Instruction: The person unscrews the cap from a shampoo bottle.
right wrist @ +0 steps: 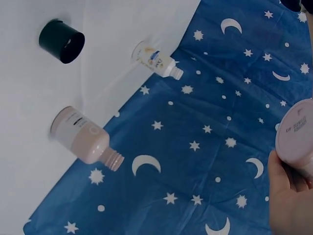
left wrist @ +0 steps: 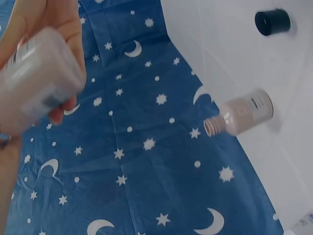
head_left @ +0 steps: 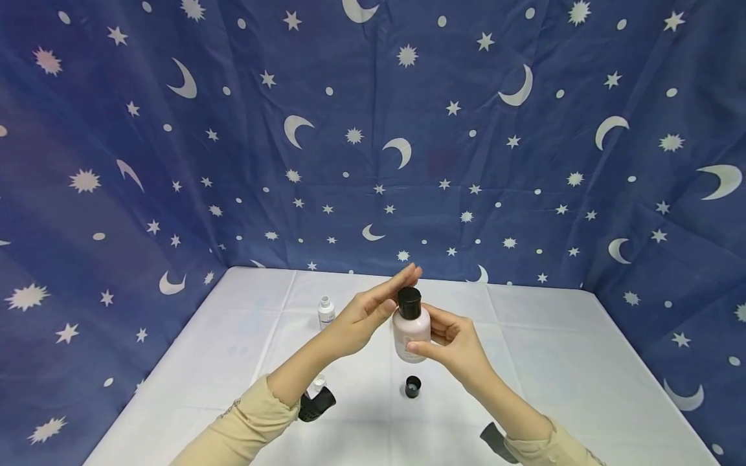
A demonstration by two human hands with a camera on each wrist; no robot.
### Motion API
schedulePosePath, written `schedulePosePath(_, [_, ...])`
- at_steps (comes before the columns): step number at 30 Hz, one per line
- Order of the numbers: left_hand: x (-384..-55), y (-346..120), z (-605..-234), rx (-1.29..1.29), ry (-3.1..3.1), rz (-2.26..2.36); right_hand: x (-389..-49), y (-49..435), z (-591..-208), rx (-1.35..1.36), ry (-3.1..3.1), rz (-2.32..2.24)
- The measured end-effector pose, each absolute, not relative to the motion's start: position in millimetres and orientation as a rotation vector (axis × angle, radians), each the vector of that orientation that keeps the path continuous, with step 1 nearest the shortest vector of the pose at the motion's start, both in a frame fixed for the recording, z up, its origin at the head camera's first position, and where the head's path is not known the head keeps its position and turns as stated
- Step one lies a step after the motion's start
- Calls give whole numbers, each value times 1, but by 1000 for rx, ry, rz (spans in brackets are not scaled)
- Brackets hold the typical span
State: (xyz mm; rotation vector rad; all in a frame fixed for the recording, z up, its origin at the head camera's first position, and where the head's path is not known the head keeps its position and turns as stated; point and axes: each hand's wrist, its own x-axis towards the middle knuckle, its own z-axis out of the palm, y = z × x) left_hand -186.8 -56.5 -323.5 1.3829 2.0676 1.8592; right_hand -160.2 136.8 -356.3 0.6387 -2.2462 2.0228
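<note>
In the head view my right hand (head_left: 453, 340) grips a pale pink bottle (head_left: 410, 336) with a black cap (head_left: 410, 303), held upright over the table, thumb across its front. My left hand (head_left: 370, 310) is raised beside that cap, its fingers extended and its thumb near the cap's left side. The held bottle also shows at the edge of the right wrist view, base toward the camera. A second pink bottle (right wrist: 83, 134), uncapped, stands on the table in both wrist views; the head view mostly hides it. A loose black cap (head_left: 412, 386) lies on the cloth below my hands.
A small white uncapped bottle (head_left: 326, 314) stands left of my hands. A small white object (head_left: 318, 383) shows by the left wrist's black strap (head_left: 316, 404). The white-covered table (head_left: 559, 362) meets a blue curtain (head_left: 373, 129) with moons and stars.
</note>
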Motion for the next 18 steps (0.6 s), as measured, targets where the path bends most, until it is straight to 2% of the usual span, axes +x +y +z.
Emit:
schedulePosePath(9, [-190, -59, -324, 1407, 2010, 1782, -157, 140, -358, 714, -2274, 1999])
schedulePosePath(18, [-185, -53, -321, 1145, 2004, 2044, -155, 139, -356, 713, -2239, 1976])
